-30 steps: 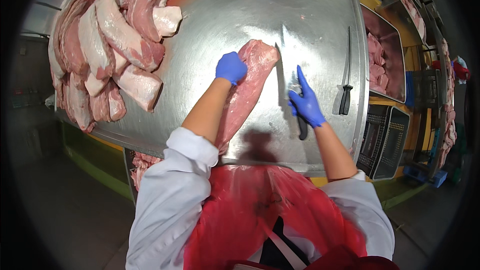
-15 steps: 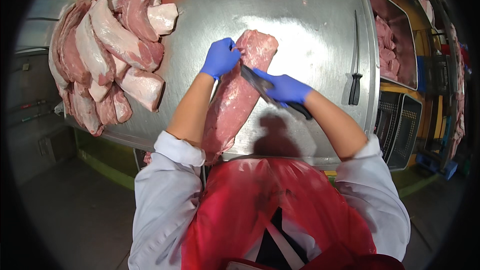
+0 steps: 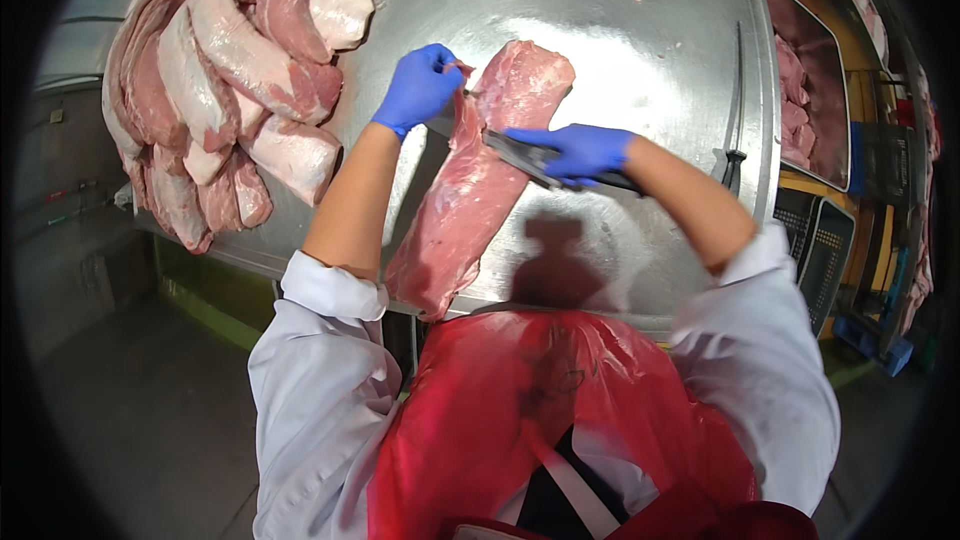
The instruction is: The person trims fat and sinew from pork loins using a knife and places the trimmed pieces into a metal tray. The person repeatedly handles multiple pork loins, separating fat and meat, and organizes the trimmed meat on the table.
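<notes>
A long slab of pink meat (image 3: 455, 215) lies slantwise across the metal table (image 3: 640, 25), its near end by my apron. My left hand (image 3: 418, 92), in a blue glove, is closed at the slab's upper left edge, pinching a thin strip of meat (image 3: 464, 122) and holding it raised. My right hand (image 3: 585, 153), gloved too, is wrapped round a knife (image 3: 520, 157) with a black handle. The blade points left and lies against the slab, beside the base of the raised strip. Part of the handle is hidden by my fingers.
Large pale pieces of meat (image 3: 265, 50) are heaped on the table's left. Near its right edge lies a long thin tool with a black handle (image 3: 734, 170). Beyond that edge stand a metal tub (image 3: 847, 145) holding meat and a dark perforated crate (image 3: 828, 250).
My left hand has moved up and left, lifting the strip away from the slab. My right hand has shifted slightly right and up with the knife. The view has shifted a little.
</notes>
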Demonstrator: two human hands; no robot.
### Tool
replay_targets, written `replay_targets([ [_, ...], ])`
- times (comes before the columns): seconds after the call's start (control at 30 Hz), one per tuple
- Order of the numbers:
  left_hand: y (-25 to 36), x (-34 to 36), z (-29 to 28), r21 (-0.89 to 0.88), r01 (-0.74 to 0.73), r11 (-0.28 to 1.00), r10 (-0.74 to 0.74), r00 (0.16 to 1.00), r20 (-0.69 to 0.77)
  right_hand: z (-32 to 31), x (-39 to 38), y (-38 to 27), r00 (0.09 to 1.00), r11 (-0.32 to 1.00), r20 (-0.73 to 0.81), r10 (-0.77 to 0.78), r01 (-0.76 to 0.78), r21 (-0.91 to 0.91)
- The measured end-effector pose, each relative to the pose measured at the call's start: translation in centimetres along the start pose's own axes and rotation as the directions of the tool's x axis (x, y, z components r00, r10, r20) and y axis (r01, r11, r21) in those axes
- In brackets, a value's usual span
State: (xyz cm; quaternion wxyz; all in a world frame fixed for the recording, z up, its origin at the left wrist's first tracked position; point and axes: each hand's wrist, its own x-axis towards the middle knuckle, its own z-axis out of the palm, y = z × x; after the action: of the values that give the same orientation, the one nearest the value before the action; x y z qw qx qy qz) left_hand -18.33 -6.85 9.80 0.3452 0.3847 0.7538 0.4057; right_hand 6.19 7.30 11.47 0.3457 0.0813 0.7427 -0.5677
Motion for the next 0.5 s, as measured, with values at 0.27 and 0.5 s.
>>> replay_targets([
  [0.27,2.4,-1.4,-1.1,-0.006,-0.063,0.998,0.063,0.997,-0.041,-0.6,0.6,-1.7,0.999,1.0,0.04,-0.007,0.008,-0.025],
  [0.5,1.1,-2.6,-3.0,-0.157,-0.053,0.986,0.04,0.995,-0.086,0.1,0.8,-1.1,0.992,0.998,0.115,0.043,-0.037,-0.056],
])
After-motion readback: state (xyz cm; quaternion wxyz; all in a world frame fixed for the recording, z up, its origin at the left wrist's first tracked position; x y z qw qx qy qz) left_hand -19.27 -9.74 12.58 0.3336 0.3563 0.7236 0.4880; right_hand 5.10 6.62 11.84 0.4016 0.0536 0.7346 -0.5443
